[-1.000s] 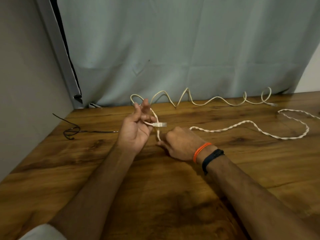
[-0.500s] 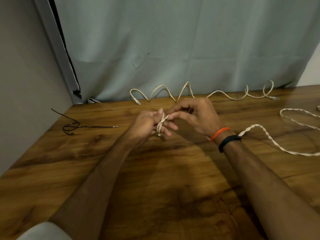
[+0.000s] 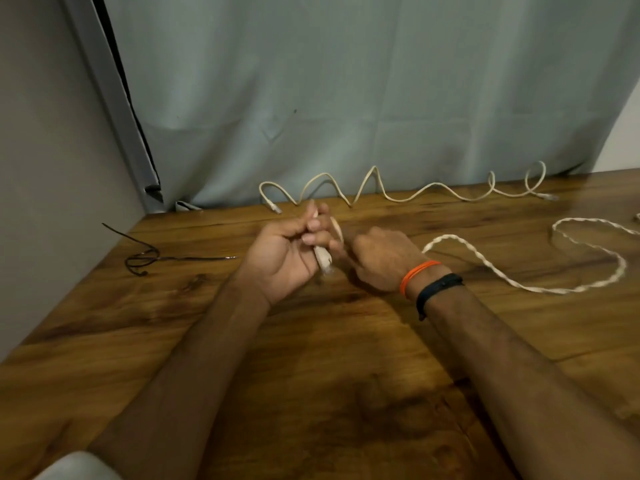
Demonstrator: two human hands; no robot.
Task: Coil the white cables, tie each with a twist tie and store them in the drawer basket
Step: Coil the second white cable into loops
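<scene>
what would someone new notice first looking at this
Two bare hands meet mid-table: the left hand grips the plug end of a twisted white cable, which trails off to the right. A second white cable zigzags along the curtain at the back, and a thin black wire lies at the left.

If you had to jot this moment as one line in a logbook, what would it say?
step: coiling | left hand: grips twisted cable end | right hand: at same cable, grip hidden | second cable: loose by curtain | black tie: unused
</scene>
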